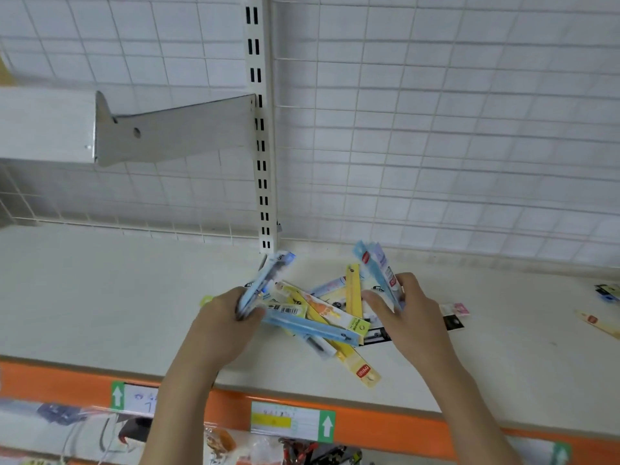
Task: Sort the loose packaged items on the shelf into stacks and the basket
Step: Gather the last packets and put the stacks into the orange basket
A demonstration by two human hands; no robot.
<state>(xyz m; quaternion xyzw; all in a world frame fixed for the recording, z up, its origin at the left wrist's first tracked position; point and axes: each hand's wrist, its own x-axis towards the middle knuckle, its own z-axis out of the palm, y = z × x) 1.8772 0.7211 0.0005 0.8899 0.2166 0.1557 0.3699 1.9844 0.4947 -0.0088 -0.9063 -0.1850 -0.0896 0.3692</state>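
Gripping a bundle of blue packs [265, 283], the left hand [223, 325] has its fingers curled round their lower end. The right hand [407, 317] pinches more blue packs [379, 268], tilted up from the shelf [100, 297]. Between the hands lies a loose pile [330, 322] of yellow and blue packs. Farther right, small packs [454, 315] lie apart. An orange rail [385, 427] edges the shelf front.
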